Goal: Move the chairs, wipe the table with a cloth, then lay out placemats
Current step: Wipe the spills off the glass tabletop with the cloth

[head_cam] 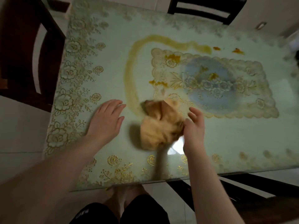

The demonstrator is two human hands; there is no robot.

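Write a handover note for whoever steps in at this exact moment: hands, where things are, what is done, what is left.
Left hand: open, flat on the table near its left end.
Right hand: holds the orange cloth at the near middle; motion blurred.
Chairs: one at the left, one at the far side, one at the near right.
Done: wiping is under way.
Left: a yellow smear and orange spots are not yet wiped; then lay placemats, none plainly in view.
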